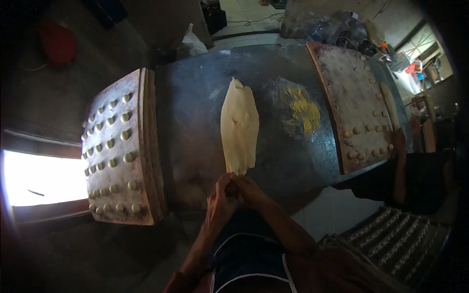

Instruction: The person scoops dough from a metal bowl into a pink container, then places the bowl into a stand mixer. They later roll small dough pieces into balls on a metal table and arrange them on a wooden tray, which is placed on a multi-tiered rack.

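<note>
A long, flattened sheet of pale dough [239, 122] lies lengthways in the middle of the metal table [185, 141]. My left hand [222, 193] and my right hand [244, 190] meet at its near end, both closed on the dough there; my fingertips are partly hidden behind each other. To the right of the sheet is a smear of yellow fat [305, 112] on the tabletop.
Stacked boards [141, 195] at the left and a board [337, 88] at the right carry small dough balls. A co-worker's arm [398, 161] reaches the right board, beside a dough strip [388, 102]. Racks [386, 244] sit lower right; bags and clutter [351, 34] lie behind.
</note>
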Demonstrator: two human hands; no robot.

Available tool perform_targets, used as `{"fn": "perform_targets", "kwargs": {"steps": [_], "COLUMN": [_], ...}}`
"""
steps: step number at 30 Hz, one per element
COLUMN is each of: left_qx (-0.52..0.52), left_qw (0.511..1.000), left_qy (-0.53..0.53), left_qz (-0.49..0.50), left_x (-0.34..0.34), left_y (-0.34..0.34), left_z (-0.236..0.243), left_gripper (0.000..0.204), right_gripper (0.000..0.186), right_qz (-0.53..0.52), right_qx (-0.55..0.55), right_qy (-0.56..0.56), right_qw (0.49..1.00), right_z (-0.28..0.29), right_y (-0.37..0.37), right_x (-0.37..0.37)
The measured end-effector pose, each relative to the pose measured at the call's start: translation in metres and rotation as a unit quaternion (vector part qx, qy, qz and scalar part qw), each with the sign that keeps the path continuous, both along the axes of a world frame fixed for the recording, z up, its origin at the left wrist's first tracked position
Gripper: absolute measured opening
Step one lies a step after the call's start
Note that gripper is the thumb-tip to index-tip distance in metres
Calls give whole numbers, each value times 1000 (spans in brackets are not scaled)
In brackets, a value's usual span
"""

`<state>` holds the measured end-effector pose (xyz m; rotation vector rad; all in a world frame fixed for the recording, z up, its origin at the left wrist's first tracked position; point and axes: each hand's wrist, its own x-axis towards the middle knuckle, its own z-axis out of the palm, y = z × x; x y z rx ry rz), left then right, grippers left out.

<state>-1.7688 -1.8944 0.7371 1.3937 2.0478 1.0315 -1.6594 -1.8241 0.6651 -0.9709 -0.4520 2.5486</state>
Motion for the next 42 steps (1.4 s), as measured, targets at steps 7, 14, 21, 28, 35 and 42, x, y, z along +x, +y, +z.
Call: {"fn": "perform_targets", "kwargs": {"steps": [7, 14, 21, 28, 35, 42], "left_qx": [-188, -140, 32, -71, -20, 16], "left_qw": [762, 569, 992, 949, 937, 954], "left_qy": [-595, -804, -122, -9, 344, 286], "left_qz": [173, 95, -23, -306, -49, 87], "left_x": [-4, 14, 7, 18, -84, -23], "left_y": [15, 45, -19, -4, -68, 25], "left_z": [-36, -104, -100, 81, -110, -140], "left_gripper": [31, 25, 28, 7, 20, 37], "right_gripper": [26, 19, 44, 36, 56, 46], "right_qz": [197, 277, 212, 310, 130, -56], "right_qx": [557, 533, 430, 366, 712, 754], "right_qy": [-353, 30, 153, 57, -551, -457], "right_qw": [726, 799, 864, 876, 416, 468], "right_z": [17, 72, 74, 31, -12, -70], "right_y": [-4, 0, 65, 56, 25, 55], "right_x": [30, 90, -18, -28, 125, 53]}}
